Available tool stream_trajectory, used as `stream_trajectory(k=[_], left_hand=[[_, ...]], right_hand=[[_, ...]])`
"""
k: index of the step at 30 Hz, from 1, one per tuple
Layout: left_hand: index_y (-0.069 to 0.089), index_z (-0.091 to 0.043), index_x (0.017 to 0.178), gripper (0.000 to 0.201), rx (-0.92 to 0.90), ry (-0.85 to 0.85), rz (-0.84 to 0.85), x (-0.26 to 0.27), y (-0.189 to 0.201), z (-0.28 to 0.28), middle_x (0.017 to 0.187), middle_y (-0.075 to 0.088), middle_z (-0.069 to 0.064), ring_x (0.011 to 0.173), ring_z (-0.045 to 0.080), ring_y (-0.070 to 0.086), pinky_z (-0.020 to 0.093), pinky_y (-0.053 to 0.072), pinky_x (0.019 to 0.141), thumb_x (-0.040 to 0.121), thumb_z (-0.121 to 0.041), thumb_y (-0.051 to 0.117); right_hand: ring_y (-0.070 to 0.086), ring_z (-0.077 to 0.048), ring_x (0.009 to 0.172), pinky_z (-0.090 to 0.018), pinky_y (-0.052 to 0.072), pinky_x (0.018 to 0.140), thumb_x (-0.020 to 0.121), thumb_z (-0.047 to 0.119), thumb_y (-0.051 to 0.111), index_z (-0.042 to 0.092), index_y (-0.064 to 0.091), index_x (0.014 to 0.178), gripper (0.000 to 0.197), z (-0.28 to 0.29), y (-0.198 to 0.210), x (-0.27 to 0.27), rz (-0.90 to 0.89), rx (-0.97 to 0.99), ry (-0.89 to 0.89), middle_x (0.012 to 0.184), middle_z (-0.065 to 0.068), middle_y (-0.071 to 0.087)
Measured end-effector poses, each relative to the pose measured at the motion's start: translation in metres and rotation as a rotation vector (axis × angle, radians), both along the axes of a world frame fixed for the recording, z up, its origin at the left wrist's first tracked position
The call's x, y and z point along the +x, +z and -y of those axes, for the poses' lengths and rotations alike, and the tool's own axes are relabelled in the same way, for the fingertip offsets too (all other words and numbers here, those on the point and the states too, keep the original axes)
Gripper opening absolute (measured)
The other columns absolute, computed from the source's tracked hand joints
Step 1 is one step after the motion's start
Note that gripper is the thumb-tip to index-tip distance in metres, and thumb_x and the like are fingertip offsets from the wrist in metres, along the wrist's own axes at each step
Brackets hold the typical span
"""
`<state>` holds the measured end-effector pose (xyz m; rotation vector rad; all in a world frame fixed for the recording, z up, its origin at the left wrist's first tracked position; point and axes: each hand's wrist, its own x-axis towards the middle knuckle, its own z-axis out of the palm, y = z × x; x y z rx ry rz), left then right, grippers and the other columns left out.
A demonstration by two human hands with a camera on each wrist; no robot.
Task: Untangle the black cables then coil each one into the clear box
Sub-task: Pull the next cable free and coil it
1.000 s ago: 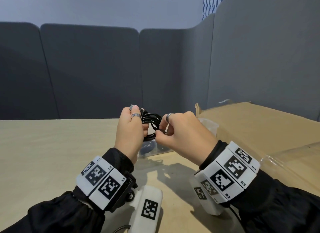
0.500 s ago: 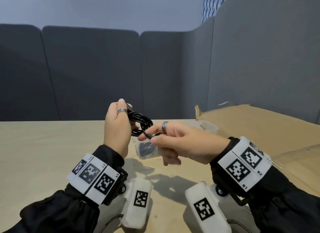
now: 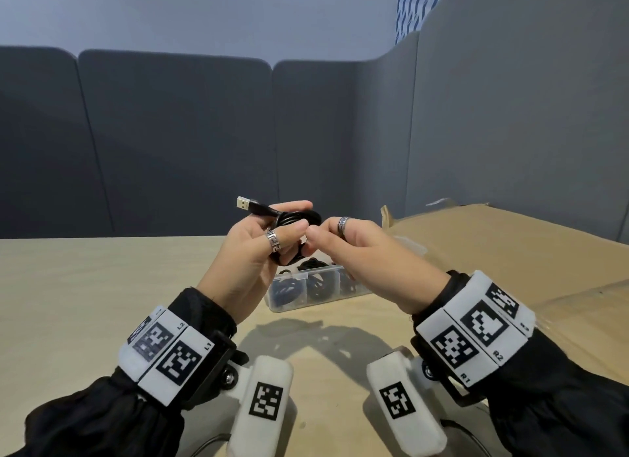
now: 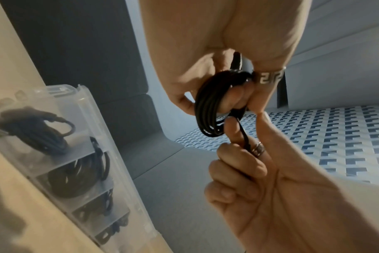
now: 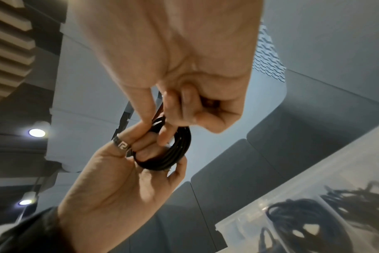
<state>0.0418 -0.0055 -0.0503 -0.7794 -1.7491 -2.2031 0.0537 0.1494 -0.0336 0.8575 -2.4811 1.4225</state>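
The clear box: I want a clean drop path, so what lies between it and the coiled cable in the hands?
Only air, in the head view: the coiled cable hangs above the clear box, pinched by left hand and right hand.

Head looks down; wrist views, close below, share the coiled cable (image 4: 208, 109).

Two hands are in view, the left hand (image 3: 250, 249) and the right hand (image 3: 360, 252), with one ring (image 3: 273, 244) on the left and one ring (image 3: 343, 224) on the right, and between them is one coiled black cable (image 3: 299, 218) with one metal USB plug (image 3: 243, 203) sticking out to the far left. On the table (image 3: 102, 286) stands one clear box (image 3: 316, 295); the left wrist view shows at least four compartments in it, each with a dark cable bundle (image 4: 80, 172), though the nearest ones are too blurred to count surely. One cardboard box (image 3: 493, 245) lies at the right, and three grey partition panels (image 3: 177, 143) stand along the far side.
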Motion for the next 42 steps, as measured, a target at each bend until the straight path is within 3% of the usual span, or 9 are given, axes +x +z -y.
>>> stream_trajectory(k=[8, 12, 17, 24, 27, 32, 34, 39, 42], left_hand=[[0.071, -0.029, 0.096, 0.020, -0.159, 0.106, -0.065, -0.002, -0.003, 0.002, 0.120, 0.061, -0.003, 0.094, 0.012, 0.057, 0.025, 0.049, 0.081, 0.077, -0.025, 0.064], [0.066, -0.023, 0.099, 0.016, -0.240, 0.101, -0.077, 0.003, 0.000, 0.004, 0.093, 0.063, 0.004, 0.087, 0.017, 0.061, 0.033, 0.056, 0.079, 0.083, -0.021, 0.067], [0.063, -0.017, 0.100, 0.017, -0.173, 0.174, -0.028, 0.005, 0.002, -0.001, 0.075, 0.056, 0.002, 0.061, 0.011, 0.051, 0.025, 0.043, 0.044, 0.084, -0.020, 0.061], [0.059, -0.018, 0.097, 0.025, -0.153, 0.396, 0.058, -0.005, 0.000, 0.004, 0.079, 0.063, -0.003, 0.065, 0.009, 0.054, 0.024, 0.038, 0.053, 0.079, -0.030, 0.070], [0.049, -0.015, 0.090, 0.038, -0.128, 0.257, 0.101, 0.000, 0.005, 0.007, 0.073, 0.063, 0.001, 0.059, 0.014, 0.048, 0.023, 0.036, 0.049, 0.071, -0.043, 0.068], [0.060, -0.007, 0.094, 0.064, -0.108, -0.121, 0.179, 0.006, 0.010, 0.008, 0.083, 0.070, 0.014, 0.049, 0.016, 0.051, 0.024, 0.047, 0.049, 0.070, -0.064, 0.046], [0.068, -0.019, 0.070, 0.052, -0.117, -0.170, 0.184, 0.009, 0.009, 0.004, 0.086, 0.071, 0.016, 0.051, 0.016, 0.050, 0.024, 0.049, 0.055, 0.075, -0.060, 0.037], [0.069, -0.024, 0.053, 0.056, -0.149, -0.227, 0.136, 0.012, 0.006, -0.003, 0.086, 0.072, 0.015, 0.056, 0.015, 0.054, 0.025, 0.046, 0.064, 0.081, -0.053, 0.030], [0.071, -0.015, 0.093, 0.058, -0.134, -0.261, 0.113, 0.011, 0.002, -0.004, 0.091, 0.071, 0.019, 0.071, 0.018, 0.065, 0.025, 0.049, 0.063, 0.077, -0.059, 0.038]], right_hand=[[0.030, -0.004, 0.039, -0.013, 0.023, 0.041, 0.099, 0.027, 0.044, 0.013, 0.064, 0.092, 0.025, 0.000, -0.004, -0.004, -0.051, 0.046, 0.011, 0.054, 0.004, 0.034], [0.040, 0.000, 0.038, -0.008, 0.030, 0.042, 0.099, 0.025, 0.044, 0.004, 0.062, 0.101, 0.028, 0.000, -0.004, -0.004, -0.008, 0.063, 0.021, 0.044, 0.015, 0.043], [0.051, 0.016, 0.048, -0.002, 0.035, 0.048, 0.101, 0.020, 0.039, 0.014, 0.061, 0.101, 0.024, 0.005, 0.000, 0.003, -0.033, 0.092, 0.078, 0.051, 0.024, 0.056], [0.059, 0.005, 0.057, -0.011, 0.042, 0.054, 0.100, 0.029, 0.039, 0.015, 0.058, 0.105, 0.024, 0.010, -0.002, 0.005, -0.080, 0.169, 0.014, 0.060, 0.024, 0.065], [0.053, -0.014, 0.067, -0.032, 0.042, 0.064, 0.098, 0.032, 0.043, 0.022, 0.059, 0.094, 0.019, 0.001, 0.003, 0.004, -0.228, 0.192, -0.062, 0.077, -0.002, 0.065], [0.031, -0.013, 0.097, -0.033, 0.029, 0.082, 0.089, 0.043, 0.055, 0.036, 0.069, 0.087, 0.016, -0.011, 0.006, -0.003, -0.728, 0.180, -0.453, 0.098, 0.010, 0.042], [0.030, -0.015, 0.098, -0.032, 0.030, 0.083, 0.087, 0.047, 0.055, 0.037, 0.071, 0.087, 0.020, -0.012, 0.006, -0.006, -0.802, 0.108, -0.503, 0.102, 0.007, 0.042], [0.052, -0.006, 0.083, -0.008, 0.038, 0.075, 0.088, 0.030, 0.062, 0.029, 0.074, 0.090, 0.012, -0.015, 0.009, -0.008, -0.518, -0.116, -0.231, 0.087, 0.005, 0.055], [0.061, -0.012, 0.060, -0.028, 0.056, 0.072, 0.092, 0.022, 0.057, 0.019, 0.073, 0.091, 0.016, -0.008, 0.005, -0.007, -0.249, -0.301, -0.032, 0.080, 0.000, 0.068]])
